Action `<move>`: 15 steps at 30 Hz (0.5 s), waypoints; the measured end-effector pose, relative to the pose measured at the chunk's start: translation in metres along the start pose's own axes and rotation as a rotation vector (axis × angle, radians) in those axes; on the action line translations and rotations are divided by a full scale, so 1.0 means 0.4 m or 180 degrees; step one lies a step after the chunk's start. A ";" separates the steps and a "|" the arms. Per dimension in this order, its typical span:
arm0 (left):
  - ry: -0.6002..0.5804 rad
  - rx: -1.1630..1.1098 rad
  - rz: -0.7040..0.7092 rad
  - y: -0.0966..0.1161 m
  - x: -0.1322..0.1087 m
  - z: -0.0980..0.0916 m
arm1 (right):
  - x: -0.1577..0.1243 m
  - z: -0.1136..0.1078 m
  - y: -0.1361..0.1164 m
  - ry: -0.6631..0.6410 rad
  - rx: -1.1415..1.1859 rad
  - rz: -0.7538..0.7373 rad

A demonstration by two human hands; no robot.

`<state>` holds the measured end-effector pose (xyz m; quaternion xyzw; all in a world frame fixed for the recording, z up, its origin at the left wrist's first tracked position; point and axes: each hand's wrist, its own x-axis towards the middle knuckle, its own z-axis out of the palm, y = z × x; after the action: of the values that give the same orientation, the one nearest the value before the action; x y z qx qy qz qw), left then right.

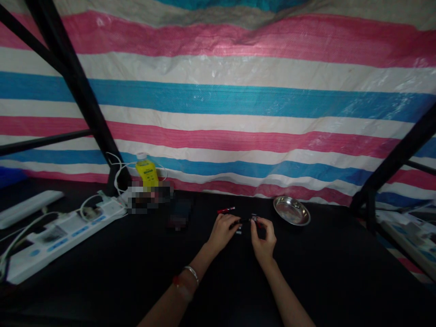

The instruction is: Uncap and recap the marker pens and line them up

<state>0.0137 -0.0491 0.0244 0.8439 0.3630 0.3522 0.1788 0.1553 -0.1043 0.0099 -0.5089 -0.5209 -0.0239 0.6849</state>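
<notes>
My left hand [224,229] is closed in a pinch on a thin dark rod-like piece [244,220] that reaches toward the other hand. Fingertips of my right hand [263,236] are pressed together around a small silver-and-red piece [255,219] at the rod's far end; its kind is too small to make out. Just beyond the left hand lies a short red tube with a silver end [225,210]. Between the hands, a small silver piece [239,230] rests on the black table [225,290].
A round shiny metal dish [292,210] sits right of the hands. To the left are a dark flat object [180,213], a yellow bottle [147,170] and a white power strip [68,243] with cables. Black frame bars stand at both sides before a striped tarp [231,100].
</notes>
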 end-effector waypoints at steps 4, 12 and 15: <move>0.0002 0.0082 -0.0043 -0.002 0.000 0.001 | 0.003 -0.003 -0.002 -0.0050 -0.0105 -0.0125; 0.0090 0.0305 -0.0042 -0.019 0.003 -0.014 | 0.013 -0.007 -0.004 -0.0059 -0.0725 -0.0261; 0.0096 0.0456 -0.0079 -0.027 0.003 -0.027 | 0.016 -0.009 0.002 -0.0191 -0.0872 -0.0166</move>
<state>0.0013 -0.0404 0.0266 0.8446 0.4004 0.3358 0.1167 0.1610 -0.1033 0.0145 -0.5844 -0.5461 -0.0974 0.5923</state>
